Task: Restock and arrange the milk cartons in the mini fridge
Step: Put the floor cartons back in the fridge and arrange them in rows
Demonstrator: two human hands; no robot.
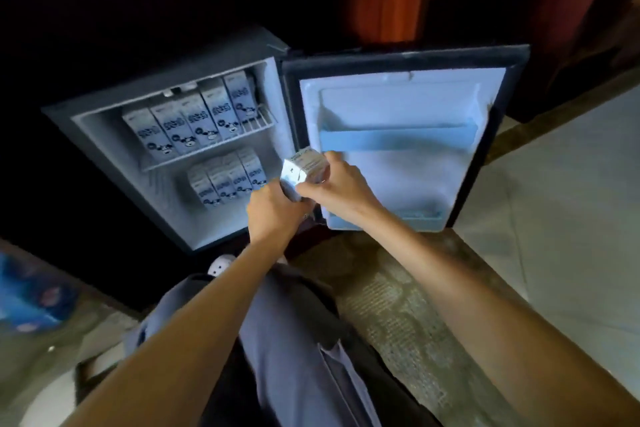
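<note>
The mini fridge (114, 149) stands open, its door (401, 101) swung out to the right. Several blue-and-white milk cartons (194, 121) line the upper wire shelf upright. A smaller group of cartons (227, 179) stands on the lower level. In front of the fridge's lower right corner, both hands hold one milk carton (302, 167), tilted on its side. My left hand (273, 215) grips it from below. My right hand (334, 186) grips its right end.
The door's inner shelves (398, 139) hold nothing. A blue printed package (31, 298) lies on the floor at the left. My grey-trousered legs (294, 340) and a white shoe (221, 264) are below the fridge. Pale floor tiles (561, 218) spread to the right.
</note>
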